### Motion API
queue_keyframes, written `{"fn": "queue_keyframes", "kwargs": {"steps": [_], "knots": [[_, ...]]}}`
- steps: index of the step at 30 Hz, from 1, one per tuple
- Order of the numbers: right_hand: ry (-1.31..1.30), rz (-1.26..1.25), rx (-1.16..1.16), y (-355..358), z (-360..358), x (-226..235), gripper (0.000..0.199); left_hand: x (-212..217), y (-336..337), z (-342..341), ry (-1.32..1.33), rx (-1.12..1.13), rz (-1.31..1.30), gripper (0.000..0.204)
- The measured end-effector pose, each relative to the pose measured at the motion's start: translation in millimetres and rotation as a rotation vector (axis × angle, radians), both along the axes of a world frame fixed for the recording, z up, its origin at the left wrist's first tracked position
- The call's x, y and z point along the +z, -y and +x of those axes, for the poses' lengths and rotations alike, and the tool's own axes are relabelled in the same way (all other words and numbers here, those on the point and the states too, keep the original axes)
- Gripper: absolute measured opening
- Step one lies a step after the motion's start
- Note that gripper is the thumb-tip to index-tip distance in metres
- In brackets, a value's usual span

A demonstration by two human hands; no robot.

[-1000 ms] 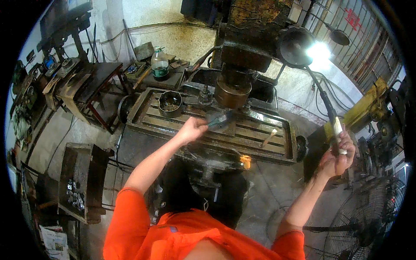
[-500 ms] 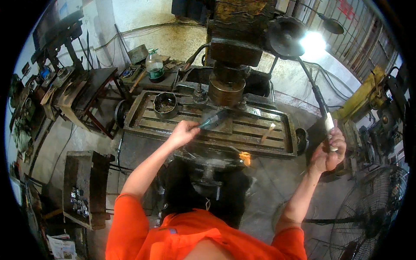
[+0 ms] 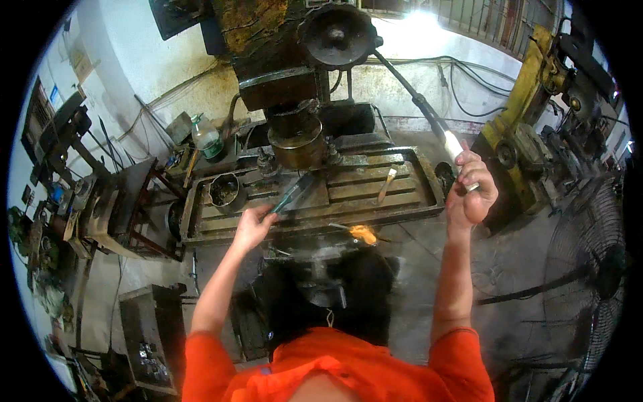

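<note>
My left hand (image 3: pixel 250 228) is closed around the end of a slim dark tool with a green handle (image 3: pixel 289 198), whose exact kind I cannot make out. The tool slants up and to the right over the slotted machine table (image 3: pixel 362 205), its far end just below the round spindle head (image 3: pixel 295 143). Whether that end touches anything is unclear. My right hand (image 3: pixel 474 191) grips the pale end of a long lever (image 3: pixel 420 100), which runs up leftward to a dark round hub (image 3: pixel 338 37) on the machine.
On the table stand a round metal pot (image 3: pixel 226 193) at left and a brush (image 3: pixel 386 186) at right. An orange-yellow thing (image 3: pixel 362 234) is at the front edge. A plastic bottle (image 3: pixel 207 139) sits behind left, a metal box (image 3: pixel 151 335) lower left, a fan (image 3: pixel 589 275) at right.
The view has turned to the right. My right hand has swung the lever higher, so it slopes less steeply. The green-handled tool in my left hand now points more steeply upward.
</note>
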State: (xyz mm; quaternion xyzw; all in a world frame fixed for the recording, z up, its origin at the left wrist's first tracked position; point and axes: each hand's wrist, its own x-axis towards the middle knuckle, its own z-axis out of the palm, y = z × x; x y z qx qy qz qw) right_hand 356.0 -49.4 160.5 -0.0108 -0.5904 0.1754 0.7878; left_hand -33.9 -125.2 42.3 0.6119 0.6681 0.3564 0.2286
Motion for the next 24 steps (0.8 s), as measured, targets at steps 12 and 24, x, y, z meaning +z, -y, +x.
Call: {"fn": "queue_keyframes", "kwargs": {"steps": [12, 24], "knots": [[0.091, -0.010, -0.017, 7, 11, 35, 0.030, 11, 6, 9, -0.276, 0.008, 0.046, 0.034], [0.154, -0.027, -0.205, 11, 12, 60, 0.048, 11, 2, 11, -0.243, 0.028, 0.069, 0.032]]}}
